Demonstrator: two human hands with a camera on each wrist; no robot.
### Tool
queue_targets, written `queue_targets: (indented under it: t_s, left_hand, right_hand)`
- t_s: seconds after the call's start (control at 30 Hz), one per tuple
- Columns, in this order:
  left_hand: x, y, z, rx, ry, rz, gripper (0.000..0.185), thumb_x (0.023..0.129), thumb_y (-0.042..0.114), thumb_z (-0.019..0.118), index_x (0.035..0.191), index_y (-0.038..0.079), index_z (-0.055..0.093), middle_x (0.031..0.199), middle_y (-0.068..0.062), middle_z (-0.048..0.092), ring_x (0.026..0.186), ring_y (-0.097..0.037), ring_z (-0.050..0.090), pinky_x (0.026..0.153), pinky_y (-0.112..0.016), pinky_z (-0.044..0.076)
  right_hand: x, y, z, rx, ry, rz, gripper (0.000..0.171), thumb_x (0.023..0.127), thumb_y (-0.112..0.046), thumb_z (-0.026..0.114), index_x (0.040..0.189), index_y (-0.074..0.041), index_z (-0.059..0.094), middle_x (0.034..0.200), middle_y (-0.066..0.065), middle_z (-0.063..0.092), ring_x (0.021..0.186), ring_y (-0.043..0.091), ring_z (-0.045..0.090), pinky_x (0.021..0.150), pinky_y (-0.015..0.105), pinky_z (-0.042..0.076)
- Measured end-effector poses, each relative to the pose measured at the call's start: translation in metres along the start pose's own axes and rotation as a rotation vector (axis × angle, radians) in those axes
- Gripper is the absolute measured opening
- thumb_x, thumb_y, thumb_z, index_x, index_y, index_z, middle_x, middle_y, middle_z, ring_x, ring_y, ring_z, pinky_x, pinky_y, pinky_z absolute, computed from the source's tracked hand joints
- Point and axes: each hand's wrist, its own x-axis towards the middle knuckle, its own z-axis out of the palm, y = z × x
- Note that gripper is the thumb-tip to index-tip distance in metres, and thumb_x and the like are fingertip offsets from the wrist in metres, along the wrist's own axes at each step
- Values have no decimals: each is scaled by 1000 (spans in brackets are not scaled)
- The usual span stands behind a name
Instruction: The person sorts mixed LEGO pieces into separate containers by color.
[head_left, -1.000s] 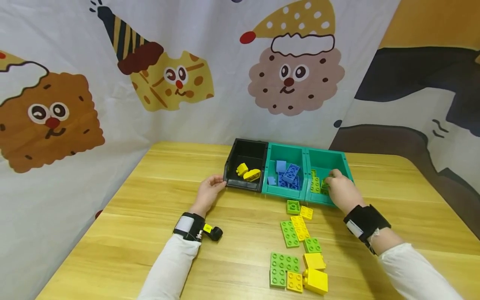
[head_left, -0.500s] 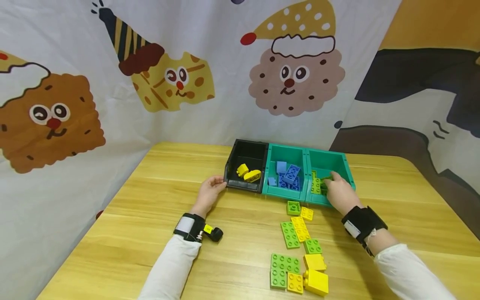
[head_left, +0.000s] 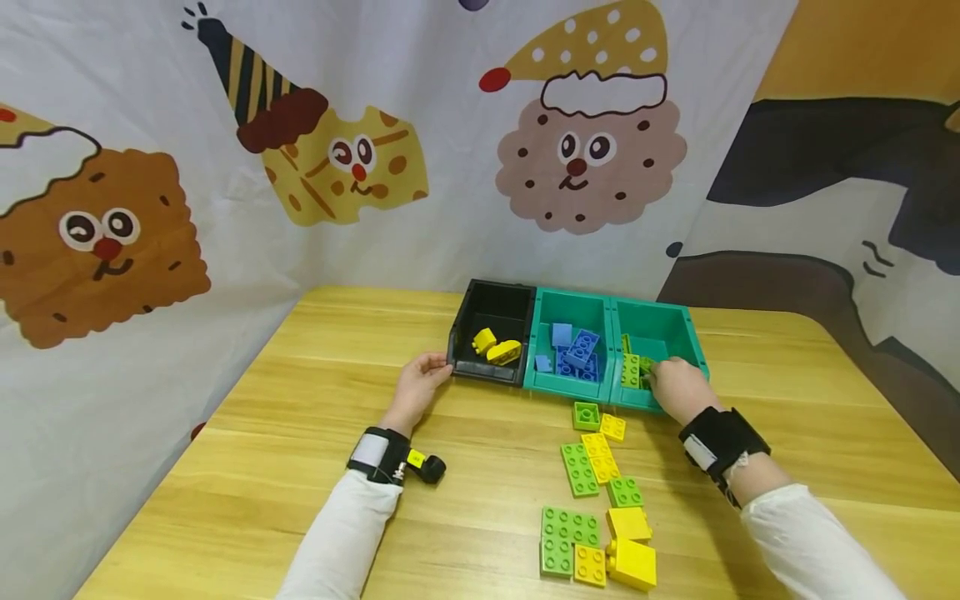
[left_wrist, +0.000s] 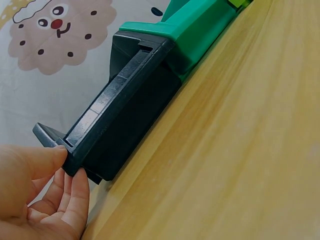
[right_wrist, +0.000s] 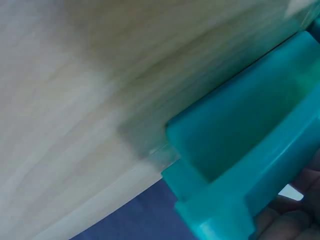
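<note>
My left hand (head_left: 420, 387) holds the near left corner of the black bin (head_left: 487, 367). In the left wrist view its thumb lies on the rim and the fingers (left_wrist: 77, 200) curl beneath. Two yellow toy bricks (head_left: 504, 352) lie inside that bin. My right hand (head_left: 682, 390) reaches over the front of the right green bin (head_left: 652, 308), pinching a light green toy brick (head_left: 647, 367) partly hidden by the fingers. Beside it, more light green bricks (head_left: 630, 371) sit along the bin's left wall. The right wrist view shows curled fingers (right_wrist: 287, 225) behind the green rim.
The middle green bin (head_left: 573, 302) contains several blue toy bricks (head_left: 582, 346); the three bins stand side by side. Loose green bricks (head_left: 579, 469) and yellow bricks (head_left: 632, 563) are spread on the wooden table (head_left: 300, 433) in front. A printed cloth (head_left: 450, 225) hangs behind.
My right hand has shifted slightly nearer and lower in the right green bin, and the green bricks at its fingertips have moved a little. My left hand has stayed at the black bin.
</note>
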Motion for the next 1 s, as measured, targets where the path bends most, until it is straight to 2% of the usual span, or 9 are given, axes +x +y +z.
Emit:
queue_targets:
  t_s: [0.3, 0.4, 0.47, 0.53, 0.63, 0.77, 0.83, 0.9, 1.0]
  left_hand:
    - [1, -1, 2, -6, 10, 8, 22, 88, -1, 61, 110, -9, 61, 98, -12, 62, 82, -8, 55, 72, -16, 47]
    - [1, -2, 2, -7, 10, 3, 22, 88, -2, 61, 109, -8, 61, 97, -11, 62, 83, -8, 55, 73, -16, 47]
    - [1, -2, 2, -2, 11, 3, 22, 89, -1, 61, 110, -8, 61, 98, -12, 62, 83, -8, 56, 73, -17, 47]
    - [0, -3, 2, 4, 12, 4, 22, 89, -1, 61, 110, -8, 61, 99, -13, 62, 84, -8, 56, 74, -17, 48]
    - [-1, -2, 2, 9, 13, 6, 23, 88, -1, 61, 110, -8, 61, 101, -15, 62, 84, -9, 56, 75, -18, 48]
    - [-1, -2, 1, 9, 14, 3, 22, 89, -1, 61, 110, -8, 61, 100, -14, 62, 85, -10, 56, 75, -18, 48]
    - [0, -3, 1, 13, 14, -1, 22, 89, 0, 61, 110, -7, 61, 99, -13, 62, 85, -10, 57, 75, -18, 48]
    - [1, -3, 1, 13, 14, -8, 22, 89, 0, 61, 110, -6, 62, 99, -12, 62, 86, -10, 57, 75, -18, 48]
    - [1, -2, 1, 12, 12, -8, 23, 89, 0, 61, 111, -6, 62, 100, -13, 62, 86, -10, 57, 75, -19, 49]
  right_hand:
    - [1, -4, -1, 25, -112, 60, 28, 96, -7, 43, 96, 15, 60, 79, 22, 55, 69, 28, 48, 65, 44, 49]
    - [1, -3, 2, 68, -144, 78, 34, 97, -11, 42, 113, 16, 56, 105, 35, 57, 95, 44, 55, 84, 54, 48]
    - [1, -1, 3, 120, -152, 91, 42, 97, -15, 42, 127, 15, 48, 128, 42, 42, 116, 55, 43, 95, 63, 39]
    - [-1, 0, 4, 166, -152, 101, 49, 97, -18, 43, 135, 12, 39, 140, 45, 22, 124, 63, 26, 99, 69, 29]
    - [-6, 0, 1, 234, -137, 107, 53, 96, -22, 46, 139, 8, 36, 144, 45, 10, 124, 65, 21, 96, 73, 26]
    - [-14, -3, -2, 297, -97, 110, 54, 95, -24, 50, 139, 6, 37, 145, 43, 9, 126, 64, 19, 96, 75, 25]
    - [-19, -4, -3, 335, -50, 101, 53, 94, -24, 53, 137, 4, 39, 147, 40, 11, 128, 63, 18, 96, 75, 24]
    - [-25, -4, -3, 375, 9, 60, 50, 94, -22, 54, 135, 4, 42, 147, 38, 14, 130, 60, 17, 96, 75, 23]
    - [-36, -4, -3, 404, 103, -50, 43, 93, -19, 58, 129, 3, 50, 145, 35, 21, 130, 57, 16, 95, 74, 21]
